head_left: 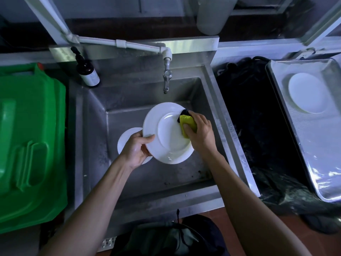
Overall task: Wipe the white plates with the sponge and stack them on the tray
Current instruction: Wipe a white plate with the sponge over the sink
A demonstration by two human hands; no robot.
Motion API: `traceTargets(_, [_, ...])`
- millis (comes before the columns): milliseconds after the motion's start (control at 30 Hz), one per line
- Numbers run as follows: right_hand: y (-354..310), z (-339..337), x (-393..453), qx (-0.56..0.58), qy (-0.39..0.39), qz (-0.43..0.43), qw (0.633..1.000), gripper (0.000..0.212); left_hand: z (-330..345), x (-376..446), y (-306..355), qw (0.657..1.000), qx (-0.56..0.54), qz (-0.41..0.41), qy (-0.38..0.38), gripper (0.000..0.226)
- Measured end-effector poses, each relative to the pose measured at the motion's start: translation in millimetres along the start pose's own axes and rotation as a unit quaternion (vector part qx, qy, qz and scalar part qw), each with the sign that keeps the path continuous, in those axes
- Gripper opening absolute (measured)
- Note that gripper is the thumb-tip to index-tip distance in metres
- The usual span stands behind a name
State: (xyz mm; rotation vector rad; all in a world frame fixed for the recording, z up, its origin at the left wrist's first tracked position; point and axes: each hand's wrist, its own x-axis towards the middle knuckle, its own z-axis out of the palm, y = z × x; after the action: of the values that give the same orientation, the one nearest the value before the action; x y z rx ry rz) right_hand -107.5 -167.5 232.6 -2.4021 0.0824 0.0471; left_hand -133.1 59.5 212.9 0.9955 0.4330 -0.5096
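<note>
Over the steel sink (pixel 96 126), my left hand (pixel 136 148) grips the left rim of a white plate (pixel 166 143), held tilted above the basin. My right hand (pixel 201 132) holds a yellow sponge (pixel 187 123) with a dark scouring side and presses it on the plate's right inner face. Under my left hand, a second white plate (pixel 127 137) lies in the sink, partly hidden. On the metal tray (pixel 313 148) at the right lies another white plate (pixel 307 93), upside down.
A tap (pixel 166 78) hangs over the back of the sink. A dark pump bottle (pixel 86 71) stands at the sink's back left corner. A green plastic bin lid (pixel 31 141) fills the left side. Black plastic sheeting (pixel 258 126) lies between sink and tray.
</note>
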Motion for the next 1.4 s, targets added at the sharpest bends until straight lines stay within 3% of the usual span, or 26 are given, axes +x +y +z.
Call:
traceTargets(433, [-18.8,3.3,11.3,-0.113,-0.046,-0.159,0.980,0.050,3.3,3.9,3.5,0.997,0.073,-0.017,-0.024,0.033])
traceTargets(667, [-19.8,7.2,-1.8,-0.101,-0.009,-0.160,0.982,0.043,13.0,7.5,0.0,0.996,0.090,-0.006,-0.009,0.036])
traceTargets(967, [-8.0,2.2,-18.8,-0.101,-0.002,-0.161,0.982,0.045,39.6,13.4,2.3,0.976,0.204,0.059,0.042,0.018])
traceTargets(1167, [16.6,-34.0,-23.2,-0.142,0.020,-0.141,0.979,0.046,69.5,17.9,8.6,0.923,0.363,0.128,0.018,0.013])
traceTargets(1300, [34.5,-70.6,-21.5,-0.152,0.042,-0.104,0.982,0.045,98.2,28.5,14.3,0.834,0.519,0.186,0.028,0.009])
traceTargets(1400, [50.9,-99.9,-19.0,-0.154,0.065,-0.084,0.982,0.043,131.1,36.6,18.0,0.757,0.608,0.238,0.021,0.020])
